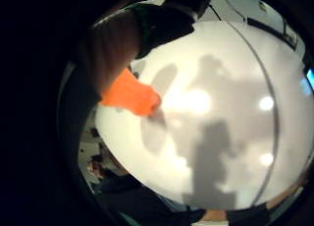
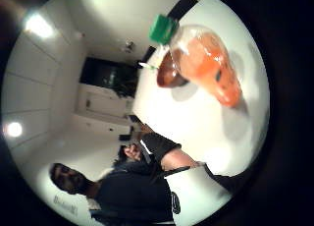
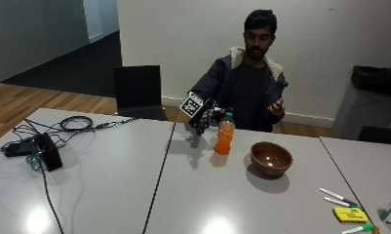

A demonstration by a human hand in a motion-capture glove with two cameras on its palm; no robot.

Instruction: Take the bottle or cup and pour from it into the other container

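One clear plastic bottle (image 3: 224, 137) of orange drink, green-capped, stands upright on the grey table (image 3: 104, 190), just beside the gloved right hand (image 3: 204, 120). Whether its fingers are spread or touch the bottle, I cannot tell. One round brown bowl (image 3: 271, 158) sits beyond the bottle from that hand. Bare left hand (image 3: 275, 107) is raised, fingers loosely curled.

clear plastic bottle (image 3: 224, 138), glossy wooden bowl (image 3: 271, 158), smooth table (image 3: 201, 195)

White wall (image 3: 169, 39), wooden floor (image 3: 26, 105), black chair (image 3: 138, 91).
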